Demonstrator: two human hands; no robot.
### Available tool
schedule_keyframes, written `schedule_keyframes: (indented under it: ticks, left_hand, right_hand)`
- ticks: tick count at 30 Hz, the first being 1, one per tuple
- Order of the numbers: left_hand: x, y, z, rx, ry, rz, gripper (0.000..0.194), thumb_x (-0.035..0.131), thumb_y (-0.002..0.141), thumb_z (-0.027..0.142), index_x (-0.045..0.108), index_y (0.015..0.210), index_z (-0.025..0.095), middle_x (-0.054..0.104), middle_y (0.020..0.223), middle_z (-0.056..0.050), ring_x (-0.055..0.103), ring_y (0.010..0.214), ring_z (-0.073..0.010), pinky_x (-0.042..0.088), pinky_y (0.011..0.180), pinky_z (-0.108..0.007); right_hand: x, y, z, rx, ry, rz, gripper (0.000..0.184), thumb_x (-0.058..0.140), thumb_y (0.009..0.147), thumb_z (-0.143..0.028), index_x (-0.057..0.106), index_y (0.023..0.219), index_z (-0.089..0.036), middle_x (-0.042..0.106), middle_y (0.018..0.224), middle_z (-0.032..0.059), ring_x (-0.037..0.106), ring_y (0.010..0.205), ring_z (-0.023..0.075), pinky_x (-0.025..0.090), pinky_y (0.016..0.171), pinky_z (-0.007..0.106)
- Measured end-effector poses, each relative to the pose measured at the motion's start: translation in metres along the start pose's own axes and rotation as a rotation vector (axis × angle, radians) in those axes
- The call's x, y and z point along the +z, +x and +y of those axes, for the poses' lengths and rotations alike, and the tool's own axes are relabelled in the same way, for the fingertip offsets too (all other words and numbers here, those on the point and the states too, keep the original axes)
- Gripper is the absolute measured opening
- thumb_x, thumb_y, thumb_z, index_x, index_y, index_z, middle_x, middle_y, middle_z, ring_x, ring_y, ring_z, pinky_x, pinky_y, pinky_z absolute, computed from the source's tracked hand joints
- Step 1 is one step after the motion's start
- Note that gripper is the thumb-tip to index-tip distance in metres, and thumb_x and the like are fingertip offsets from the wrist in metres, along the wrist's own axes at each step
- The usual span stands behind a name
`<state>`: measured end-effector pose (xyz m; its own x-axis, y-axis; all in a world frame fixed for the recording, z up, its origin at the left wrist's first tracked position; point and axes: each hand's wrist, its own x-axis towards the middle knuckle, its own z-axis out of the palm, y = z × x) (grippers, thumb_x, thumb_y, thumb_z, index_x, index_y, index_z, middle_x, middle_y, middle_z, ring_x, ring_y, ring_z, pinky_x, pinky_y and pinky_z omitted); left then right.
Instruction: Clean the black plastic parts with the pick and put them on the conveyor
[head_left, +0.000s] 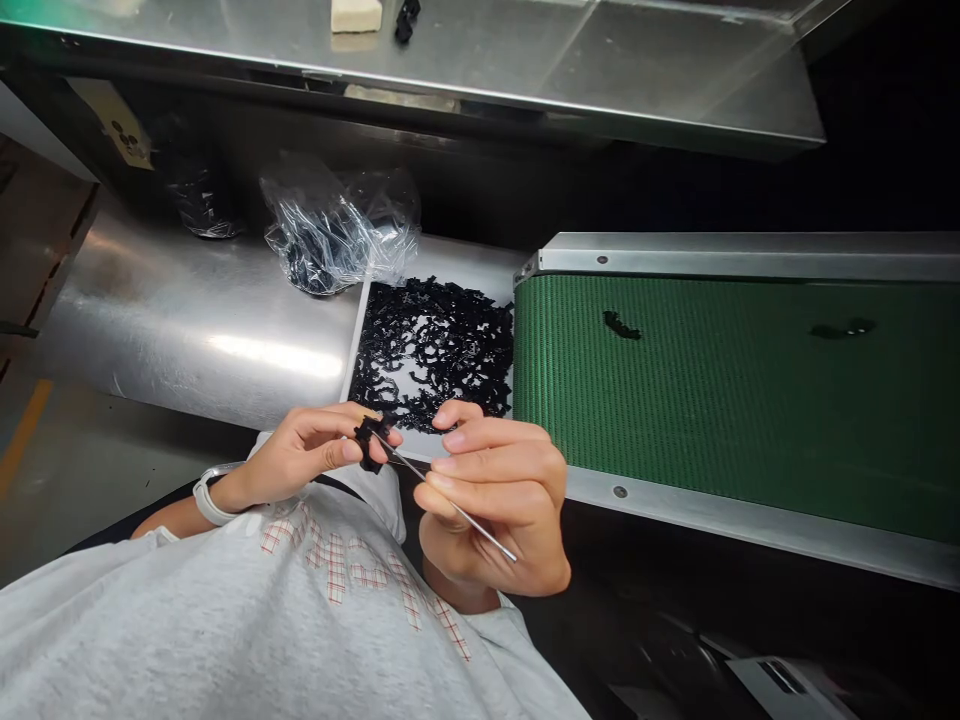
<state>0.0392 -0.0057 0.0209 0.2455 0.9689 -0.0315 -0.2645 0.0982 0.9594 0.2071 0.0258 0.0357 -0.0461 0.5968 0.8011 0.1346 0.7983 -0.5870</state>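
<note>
My left hand (pixel 315 450) pinches a small black rubbery moulded piece (pixel 367 442) between thumb and fingertips. My right hand (pixel 499 490) grips a thin steel pick (pixel 457 510), and its pointed end reaches into the black piece. Both hands are held up in front of my grey shirt (pixel 225 620), just above the near edge of a white board (pixel 390 445). A heap of similar black pieces (pixel 431 350) lies on that board, a little beyond my fingers. A white band (pixel 210 497) circles my left wrist.
A green conveyor belt (pixel 712 390) with steel side rails runs to the right, carrying black scraps (pixel 622 325). A clear plastic bag (pixel 337 235) of black parts sits on the steel surface (pixel 195 320). Above stands a steel shelf (pixel 480 60) holding a cream block (pixel 356 15).
</note>
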Motion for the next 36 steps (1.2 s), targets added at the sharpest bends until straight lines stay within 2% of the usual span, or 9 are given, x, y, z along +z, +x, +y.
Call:
schedule_keyframes:
  ticks: [7, 12, 15, 17, 22, 26, 29, 32, 36]
  left_hand:
    - [-0.002, -0.001, -0.006, 0.008, -0.048, -0.005, 0.027, 0.07, 0.091, 0.043, 0.082, 0.087, 0.019, 0.078, 0.1, -0.011, 0.073, 0.097, -0.0208, 0.056, 0.091, -0.033]
    - [-0.003, -0.001, -0.008, -0.023, -0.075, 0.025, 0.03, 0.072, 0.089, 0.047, 0.081, 0.085, 0.019, 0.079, 0.099, -0.011, 0.07, 0.103, -0.0223, 0.053, 0.096, -0.036]
    - [-0.003, -0.002, -0.009, -0.127, -0.264, 0.035, 0.031, 0.076, 0.085, 0.05, 0.079, 0.082, 0.019, 0.078, 0.095, -0.009, 0.069, 0.089, -0.0186, 0.052, 0.092, -0.035]
    - [-0.003, -0.003, -0.009, -0.214, -0.425, 0.005, 0.03, 0.079, 0.082, 0.049, 0.078, 0.078, 0.02, 0.077, 0.089, -0.007, 0.066, 0.077, -0.0144, 0.051, 0.085, -0.031]
    - [-0.004, -0.002, -0.012, -0.296, -0.627, -0.07, 0.026, 0.083, 0.079, 0.046, 0.077, 0.076, 0.021, 0.075, 0.082, -0.004, 0.061, 0.07, -0.0112, 0.048, 0.074, -0.026]
    - [-0.002, -0.001, -0.01, -0.289, -0.621, -0.096, 0.027, 0.081, 0.08, 0.046, 0.077, 0.076, 0.02, 0.074, 0.081, -0.003, 0.059, 0.068, -0.011, 0.047, 0.074, -0.027]
    - [-0.001, 0.0, -0.008, -0.274, -0.55, -0.106, 0.029, 0.08, 0.081, 0.047, 0.076, 0.077, 0.019, 0.07, 0.077, -0.004, 0.058, 0.067, -0.0113, 0.046, 0.072, -0.027]
    - [-0.001, 0.0, -0.008, -0.264, -0.451, -0.114, 0.034, 0.079, 0.081, 0.05, 0.075, 0.075, 0.016, 0.063, 0.069, -0.003, 0.054, 0.064, -0.011, 0.042, 0.065, -0.025]
    - [-0.003, -0.001, -0.011, -0.278, -0.342, -0.131, 0.042, 0.078, 0.08, 0.055, 0.071, 0.07, 0.015, 0.06, 0.07, -0.002, 0.049, 0.062, -0.0103, 0.038, 0.06, -0.025]
  right_hand:
    - [-0.006, -0.001, -0.006, 0.053, 0.04, -0.126, 0.02, 0.052, 0.099, -0.011, 0.069, 0.095, -0.021, 0.065, 0.078, 0.0027, 0.067, 0.09, 0.0223, 0.062, 0.072, 0.042]
    - [0.002, 0.004, -0.008, 0.069, 0.089, 0.122, 0.016, 0.059, 0.098, -0.019, 0.064, 0.083, -0.023, 0.057, 0.07, -0.0003, 0.065, 0.074, 0.0189, 0.062, 0.061, 0.037]
    - [0.004, 0.008, -0.003, 0.067, 0.134, 0.284, 0.019, 0.06, 0.099, -0.027, 0.062, 0.081, -0.023, 0.055, 0.066, -0.0006, 0.062, 0.065, 0.018, 0.058, 0.049, 0.034]
    - [0.003, 0.01, 0.001, 0.099, 0.19, 0.284, 0.015, 0.059, 0.1, -0.026, 0.063, 0.086, -0.023, 0.057, 0.065, -0.0014, 0.062, 0.06, 0.0166, 0.057, 0.048, 0.032]
    - [0.004, 0.009, 0.005, 0.173, 0.334, 0.186, 0.009, 0.058, 0.1, -0.02, 0.064, 0.094, -0.021, 0.059, 0.064, -0.0029, 0.06, 0.058, 0.015, 0.057, 0.055, 0.032]
    - [0.004, 0.003, 0.005, 0.298, 0.412, 0.11, 0.012, 0.053, 0.102, -0.019, 0.065, 0.1, -0.021, 0.041, 0.064, -0.0058, 0.045, 0.054, 0.011, 0.046, 0.05, 0.025]
    - [0.001, 0.001, 0.005, 0.498, 0.357, -0.134, 0.02, 0.056, 0.102, -0.038, 0.068, 0.104, -0.022, 0.038, 0.069, -0.0054, 0.043, 0.058, 0.0097, 0.041, 0.05, 0.023]
    - [-0.001, 0.0, 0.007, 0.621, 0.393, -0.405, 0.03, 0.063, 0.096, -0.051, 0.068, 0.1, -0.021, 0.046, 0.073, -0.0042, 0.047, 0.06, 0.009, 0.043, 0.05, 0.021]
    - [-0.001, -0.002, 0.009, 0.829, 0.474, -0.514, 0.028, 0.063, 0.096, -0.048, 0.062, 0.087, -0.022, 0.049, 0.073, -0.0032, 0.049, 0.061, 0.0096, 0.044, 0.053, 0.022]
